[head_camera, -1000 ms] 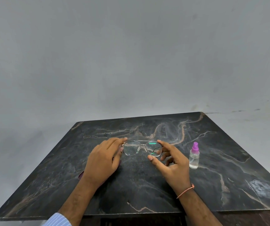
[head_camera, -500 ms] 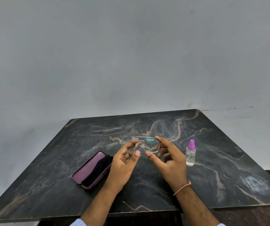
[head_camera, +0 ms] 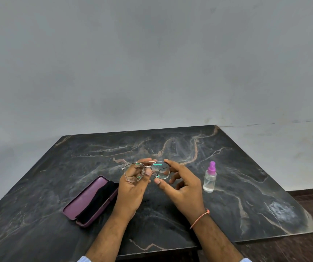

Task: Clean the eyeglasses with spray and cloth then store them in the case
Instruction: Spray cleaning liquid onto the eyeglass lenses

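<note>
The fingers [head_camera: 133, 172] of the left hand [head_camera: 131, 193] curl up behind the left lens of one pair of eyeglasses [head_camera: 146, 172], and its thumb presses on the near side by the bridge, so the frame is pinched there. The right hand [head_camera: 182, 188] pinches the other side: its forefinger lies along the top outer corner of the right lens and its thumb comes up under the lower rim, while its other three fingers are loosely bent behind and hold nothing. Between the two hands the glasses are held up above the surface [head_camera: 246, 167], lenses facing the camera, with green glints on both lenses. Whether the temple arms are folded or open cannot be told with certainty, though a thin dark line shows through the right lens.

One thin orange band [head_camera: 200, 218] circles the right wrist. A bit of pale striped sleeve [head_camera: 83, 259] shows at the bottom edge by the left forearm.

To the left of the left hand, one purple case [head_camera: 87, 197] lies open on the dark marbled surface, with one dark cloth [head_camera: 100, 200] lying inside it along the hinge. To the right of the right hand, one small clear spray bottle [head_camera: 210, 179] with a pink top stands upright, apart from the hand. Behind the surface rises a plain grey wall [head_camera: 152, 63].
</note>
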`<state>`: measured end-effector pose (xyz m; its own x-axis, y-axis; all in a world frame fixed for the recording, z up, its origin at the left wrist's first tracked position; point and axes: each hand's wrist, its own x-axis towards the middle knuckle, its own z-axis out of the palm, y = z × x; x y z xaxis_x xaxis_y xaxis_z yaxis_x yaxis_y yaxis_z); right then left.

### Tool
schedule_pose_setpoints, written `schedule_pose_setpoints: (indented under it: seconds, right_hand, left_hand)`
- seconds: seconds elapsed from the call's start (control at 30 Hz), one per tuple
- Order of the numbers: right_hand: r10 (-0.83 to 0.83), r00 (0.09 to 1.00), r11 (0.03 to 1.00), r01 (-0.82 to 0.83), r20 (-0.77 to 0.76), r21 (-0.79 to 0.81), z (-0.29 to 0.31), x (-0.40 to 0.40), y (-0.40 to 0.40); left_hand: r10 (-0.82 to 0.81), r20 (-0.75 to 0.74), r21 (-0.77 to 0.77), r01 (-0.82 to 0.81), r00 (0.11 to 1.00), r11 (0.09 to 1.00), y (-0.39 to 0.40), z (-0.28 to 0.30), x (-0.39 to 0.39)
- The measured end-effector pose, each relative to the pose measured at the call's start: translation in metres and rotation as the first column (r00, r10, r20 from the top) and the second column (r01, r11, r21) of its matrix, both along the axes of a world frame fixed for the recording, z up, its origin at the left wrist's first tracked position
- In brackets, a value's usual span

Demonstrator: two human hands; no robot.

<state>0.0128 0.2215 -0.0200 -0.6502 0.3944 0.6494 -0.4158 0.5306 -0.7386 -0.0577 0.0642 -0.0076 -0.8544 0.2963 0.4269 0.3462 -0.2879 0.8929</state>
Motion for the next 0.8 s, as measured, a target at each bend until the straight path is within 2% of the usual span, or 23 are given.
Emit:
schedule_pose_setpoints:
  seconds: [0.37, 0.47, 0.57, 0.63, 0.7, 0.73, 0.8]
  right_hand:
    - [0.017, 0.999, 1.0, -0.017, 0.039, 0.007, -0.003, 0.0, -0.004]
    - [-0.029, 0.994, 0.999, 0.026, 0.109, 0.03, 0.0, 0.003, -0.007]
    - [-0.144, 0.987, 0.985, 0.136, 0.076, 0.107, 0.002, 0.01, -0.01]
    - [-0.279, 0.959, 0.933, 0.281, -0.041, 0.225, 0.002, 0.019, -0.01]
    - [-0.428, 0.887, 0.826, 0.462, -0.174, 0.323, 0.0, 0.028, -0.002]
    - [-0.495, 0.846, 0.774, 0.533, -0.2, 0.341, 0.0, 0.034, 0.005]
    - [-0.612, 0.776, 0.701, 0.621, -0.151, 0.351, -0.001, 0.045, 0.022]
  left_hand:
    - [0.045, -0.075, -0.008, -0.046, 0.996, 0.999, -0.002, -0.003, 0.001]
    - [0.046, -0.038, 0.028, -0.045, 0.998, 0.999, -0.003, -0.001, 0.001]
    - [0.062, -0.003, 0.043, -0.062, 0.998, 0.997, -0.002, -0.002, 0.0]
    - [0.062, 0.019, 0.048, -0.063, 0.998, 0.997, -0.002, 0.0, 0.001]
    - [0.064, 0.032, 0.052, -0.065, 0.997, 0.997, -0.002, 0.0, 0.0]
    - [0.063, 0.034, 0.057, -0.065, 0.997, 0.996, -0.001, 0.0, 0.0]
    - [0.065, 0.04, 0.06, -0.067, 0.997, 0.996, -0.001, -0.002, -0.001]
